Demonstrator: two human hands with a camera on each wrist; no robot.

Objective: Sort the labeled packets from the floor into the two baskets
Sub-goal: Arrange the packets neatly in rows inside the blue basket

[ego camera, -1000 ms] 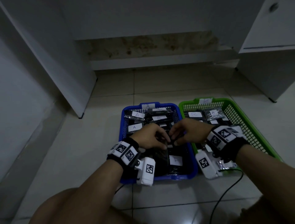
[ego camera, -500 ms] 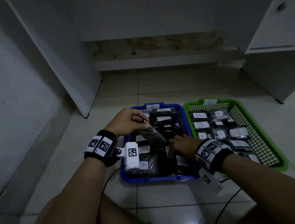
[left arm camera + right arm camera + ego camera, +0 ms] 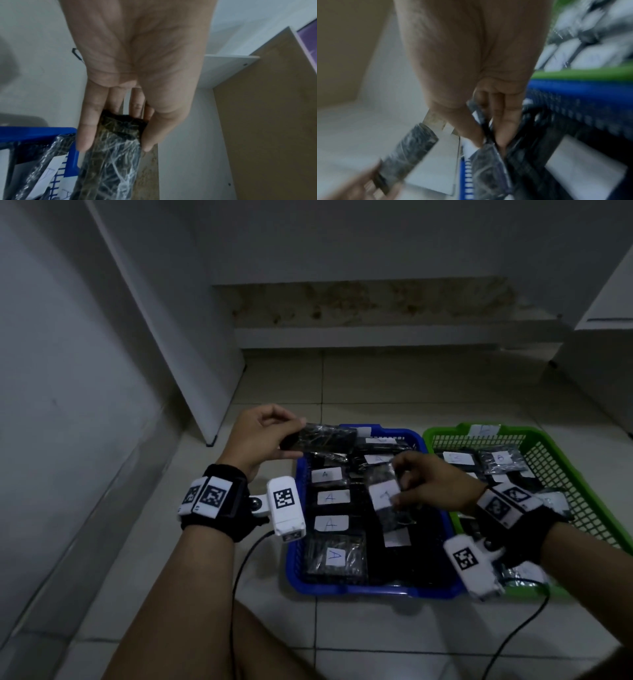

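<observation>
Gripped by the left hand (image 3: 261,436), a dark packet (image 3: 320,437) sits mid-frame over the blue basket's (image 3: 359,589) far left corner. Right hand (image 3: 432,482) pinches a labeled packet (image 3: 383,491) above that basket — the green basket (image 3: 561,460) lies right.

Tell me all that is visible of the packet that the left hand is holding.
The packet is a dark, flat, oblong bundle wrapped in crinkled clear film that catches the light. No label shows on the visible side. The left hand grips one short end, thumb on one face and fingers on the other. It is held roughly level in the air above the far left corner of the blue basket, touching nothing else.
</observation>
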